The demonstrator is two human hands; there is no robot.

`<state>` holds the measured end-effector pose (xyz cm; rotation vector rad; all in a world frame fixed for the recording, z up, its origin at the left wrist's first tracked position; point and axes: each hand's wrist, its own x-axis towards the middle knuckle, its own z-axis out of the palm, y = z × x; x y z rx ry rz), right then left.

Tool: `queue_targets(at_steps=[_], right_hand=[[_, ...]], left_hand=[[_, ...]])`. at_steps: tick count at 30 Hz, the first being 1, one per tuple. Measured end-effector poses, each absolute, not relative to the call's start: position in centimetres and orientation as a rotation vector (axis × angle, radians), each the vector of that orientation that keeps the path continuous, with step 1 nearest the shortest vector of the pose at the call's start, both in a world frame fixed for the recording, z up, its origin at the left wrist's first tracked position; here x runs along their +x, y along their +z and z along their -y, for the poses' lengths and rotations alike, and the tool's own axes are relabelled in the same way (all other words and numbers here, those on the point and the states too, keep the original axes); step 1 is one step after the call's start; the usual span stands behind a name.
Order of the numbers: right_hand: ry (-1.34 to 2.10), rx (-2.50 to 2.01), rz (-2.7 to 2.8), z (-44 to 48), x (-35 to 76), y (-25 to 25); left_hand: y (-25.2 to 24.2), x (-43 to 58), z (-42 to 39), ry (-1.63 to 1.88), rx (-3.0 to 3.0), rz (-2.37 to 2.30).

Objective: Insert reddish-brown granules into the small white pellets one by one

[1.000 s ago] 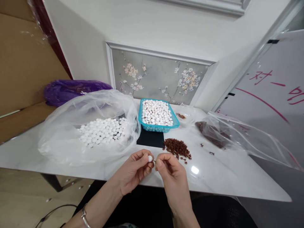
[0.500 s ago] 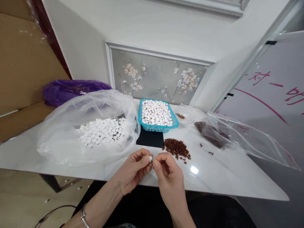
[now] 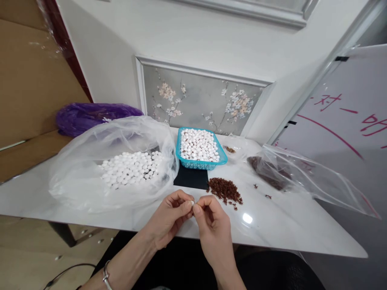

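Between thumb and fingers, my left hand (image 3: 173,215) pinches a small white ball (image 3: 192,203). My right hand (image 3: 213,225) is closed against it, fingertips touching the ball's right side; whatever it holds is too small to make out. Just beyond my right hand lies a pile of small reddish-brown pieces (image 3: 225,190). A blue basket (image 3: 201,164) full of white balls stands behind, over the edge of a black square (image 3: 191,177). To the left, a clear plastic bag (image 3: 75,177) lies open with many white balls (image 3: 130,169) in it.
A zip bag (image 3: 320,177) of brown pieces lies at the right, a small clear bag (image 3: 242,144) behind the pile. At the back left is a purple bag (image 3: 96,114) beside cardboard (image 3: 27,80). Several white balls are on the floor.
My right hand has shifted slightly left, closer to my left hand, and the white ball is more covered by the fingertips.
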<state>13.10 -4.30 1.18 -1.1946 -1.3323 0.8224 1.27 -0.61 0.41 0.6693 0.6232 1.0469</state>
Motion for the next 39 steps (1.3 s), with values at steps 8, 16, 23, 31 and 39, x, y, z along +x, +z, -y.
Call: queue_targets(at_steps=[8, 16, 23, 31, 39], right_hand=[[0.856, -1.183, 1.274, 4.1, 13.1, 1.1], [1.023, -1.098, 1.208, 3.5, 13.9, 1.4], [0.967, -1.049, 1.543, 3.8, 15.3, 1.8], [0.911, -1.095, 1.637, 4.2, 15.6, 2.3], [0.785, -1.130, 1.654, 4.4, 15.0, 1.9]], left_hand=[[0.2, 1.1, 0.7, 1.063, 0.703, -0.635], [0.7, 1.5, 0.6, 1.050, 0.698, -0.659], [1.0, 1.4, 0.6, 1.001, 0.699, -0.556], [0.6, 1.1, 0.6, 0.943, 0.722, -0.579], [0.1, 1.2, 0.6, 0.946, 0.755, -0.570]])
